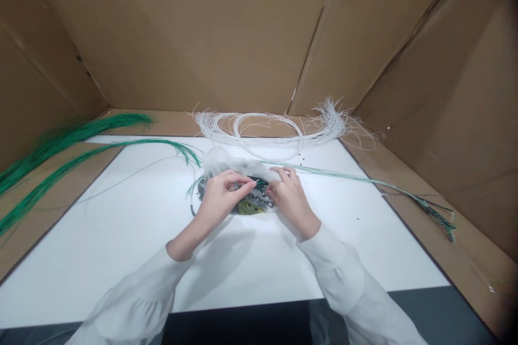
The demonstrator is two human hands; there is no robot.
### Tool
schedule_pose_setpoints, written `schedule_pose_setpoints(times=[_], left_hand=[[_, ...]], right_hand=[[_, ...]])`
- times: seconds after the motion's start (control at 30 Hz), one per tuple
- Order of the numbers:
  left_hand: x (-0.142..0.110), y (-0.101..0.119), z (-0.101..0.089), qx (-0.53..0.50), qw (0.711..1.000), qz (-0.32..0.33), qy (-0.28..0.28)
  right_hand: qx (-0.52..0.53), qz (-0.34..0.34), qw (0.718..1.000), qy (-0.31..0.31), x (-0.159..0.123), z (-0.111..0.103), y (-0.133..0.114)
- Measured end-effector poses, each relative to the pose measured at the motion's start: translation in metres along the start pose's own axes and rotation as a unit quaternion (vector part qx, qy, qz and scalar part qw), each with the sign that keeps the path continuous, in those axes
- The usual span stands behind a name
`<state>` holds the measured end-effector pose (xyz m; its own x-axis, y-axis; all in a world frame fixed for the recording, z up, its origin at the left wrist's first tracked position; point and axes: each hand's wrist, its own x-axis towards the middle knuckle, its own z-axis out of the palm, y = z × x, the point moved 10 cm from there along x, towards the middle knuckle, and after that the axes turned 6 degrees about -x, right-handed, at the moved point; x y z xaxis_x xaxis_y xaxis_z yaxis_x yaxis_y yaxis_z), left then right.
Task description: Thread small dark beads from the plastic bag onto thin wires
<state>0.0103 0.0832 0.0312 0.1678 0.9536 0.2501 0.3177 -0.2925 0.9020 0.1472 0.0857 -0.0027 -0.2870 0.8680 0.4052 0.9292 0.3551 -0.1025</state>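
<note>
A crumpled translucent plastic bag (220,160) lies open on the white board, with dark printing and a yellow-green picture on its front. Small dark pieces that look like beads (261,186) fill its mouth. Over the bag's left side, my left hand (224,188) pinches thumb and forefinger together on what looks like the end of a thin strand. My right hand (292,197) is at the bag's right side, thumb and forefinger closed among the dark pieces. Whatever sits between those fingertips is too small to make out.
Green strands (93,151) lie in two bundles at the left. A coil of white strands (267,118) rests at the back. Thin green strands with dark beaded ends (439,218) stretch off to the right. Cardboard walls (202,32) enclose the white board (121,259).
</note>
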Motion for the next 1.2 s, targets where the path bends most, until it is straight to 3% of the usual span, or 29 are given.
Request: schedule_pose_setpoints(times=[0.1,0.17,0.23,0.3,0.37,0.67,0.8,1.2], left_hand=[[0.0,-0.001,-0.001,0.001,1.0,0.003,0.002],[0.0,-0.001,-0.002,0.006,1.0,0.004,0.007],[0.0,0.001,-0.004,0.01,1.0,0.01,0.012],[-0.001,0.004,-0.005,0.011,1.0,0.023,0.017],[-0.002,0.008,-0.005,0.007,0.999,0.036,0.019],[-0.005,0.017,-0.005,-0.024,0.998,0.057,0.019],[-0.007,0.02,-0.004,-0.03,0.997,0.069,0.02],[-0.007,0.017,-0.005,-0.016,0.997,0.074,0.025]], right_hand=[[0.09,0.018,0.995,0.05,0.001,-0.019,0.002],[0.208,0.041,0.973,0.091,0.002,-0.035,0.006],[0.369,0.082,0.921,0.09,0.002,-0.038,0.011],[0.509,0.127,0.849,0.056,0.002,-0.03,0.012],[0.59,0.16,0.791,0.031,0.001,-0.021,0.011],[0.726,0.209,0.655,-0.011,-0.003,-0.001,0.007],[0.747,0.223,0.625,-0.029,-0.003,0.002,0.002],[0.768,0.221,0.598,-0.057,-0.005,0.005,-0.005]])
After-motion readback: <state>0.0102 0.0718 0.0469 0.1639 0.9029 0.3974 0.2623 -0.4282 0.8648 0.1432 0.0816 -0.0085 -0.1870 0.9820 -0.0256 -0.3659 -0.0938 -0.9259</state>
